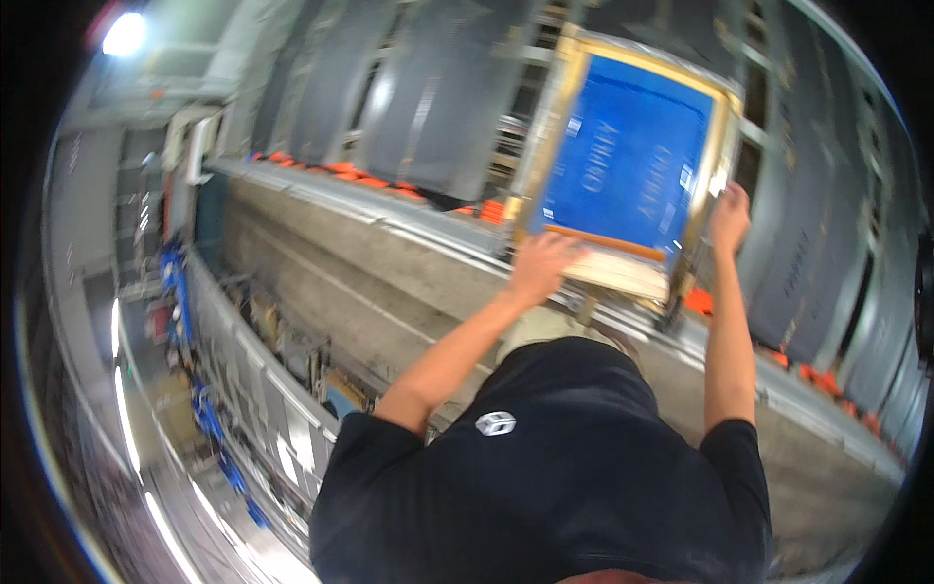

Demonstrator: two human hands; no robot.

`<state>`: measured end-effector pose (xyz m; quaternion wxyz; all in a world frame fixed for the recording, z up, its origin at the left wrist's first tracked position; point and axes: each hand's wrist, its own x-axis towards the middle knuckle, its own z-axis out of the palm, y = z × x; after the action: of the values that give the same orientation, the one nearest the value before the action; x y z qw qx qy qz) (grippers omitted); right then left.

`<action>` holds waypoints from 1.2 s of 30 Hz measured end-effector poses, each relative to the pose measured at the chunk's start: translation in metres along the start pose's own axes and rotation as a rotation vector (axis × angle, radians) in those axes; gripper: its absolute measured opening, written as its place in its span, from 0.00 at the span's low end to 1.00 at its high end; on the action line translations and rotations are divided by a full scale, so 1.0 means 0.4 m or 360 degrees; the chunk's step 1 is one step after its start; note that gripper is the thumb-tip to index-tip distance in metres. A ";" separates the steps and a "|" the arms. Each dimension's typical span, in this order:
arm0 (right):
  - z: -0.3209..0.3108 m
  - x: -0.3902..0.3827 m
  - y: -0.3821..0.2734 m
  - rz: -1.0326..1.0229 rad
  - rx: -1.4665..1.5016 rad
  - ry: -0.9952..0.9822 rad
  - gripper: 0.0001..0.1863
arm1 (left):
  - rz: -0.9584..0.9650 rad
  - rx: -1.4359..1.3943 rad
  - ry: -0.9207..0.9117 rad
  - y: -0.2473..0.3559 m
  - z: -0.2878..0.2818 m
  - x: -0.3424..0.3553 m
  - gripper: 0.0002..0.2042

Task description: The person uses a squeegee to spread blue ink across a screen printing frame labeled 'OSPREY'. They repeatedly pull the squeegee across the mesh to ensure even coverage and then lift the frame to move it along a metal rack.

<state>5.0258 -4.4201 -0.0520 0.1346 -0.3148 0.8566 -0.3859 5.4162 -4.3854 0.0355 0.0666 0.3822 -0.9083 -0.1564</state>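
Note:
A framed screen (628, 151) with a blue face, yellowish edges and pale lettering lies in front of me among grey panels. My left hand (545, 261) is at its near-left corner, fingers over the wooden near bar (618, 275); motion blur hides whether they grip. At the frame's right edge, slightly higher, my right hand (730, 216) has its fingers curled on the metal-and-wood side. Its fingertips are blurred, and exactly what they hold is hard to make out.
Grey panels (409, 107) line the rack on both sides, with orange pieces (370, 177) along a metal rail (438, 234). A concrete floor strip (331, 263) runs below. Railings (253, 341), blue equipment (199, 389) and long lights are at the left.

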 end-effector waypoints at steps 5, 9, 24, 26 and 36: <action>-0.011 -0.008 -0.033 -0.0081 0.0048 0.0042 0.14 | 0.0108 -0.0052 -0.0107 -0.011 -0.016 -0.069 0.37; -0.025 -0.006 -0.058 -0.0002 0.0005 0.0037 0.12 | 0.0159 -0.0020 -0.0037 -0.029 -0.002 -0.021 0.38; -0.050 0.254 -0.363 -0.1428 -0.0529 -0.0320 0.32 | -0.0135 -0.0050 -0.0382 -0.277 -0.194 0.853 0.19; 0.022 0.323 -0.393 -0.0967 -0.0820 -0.0833 0.27 | -0.0173 -0.0034 -0.0357 -0.274 -0.199 0.901 0.19; -0.005 -0.133 -0.221 -0.0900 -0.0490 -0.0554 0.19 | 0.0151 -0.0077 -0.0005 -0.192 -0.049 0.443 0.25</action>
<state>5.1042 -4.4292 0.0145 0.1175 -0.6168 0.7479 -0.2152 5.3488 -4.5671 0.0287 0.0819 0.3367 -0.9214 -0.1757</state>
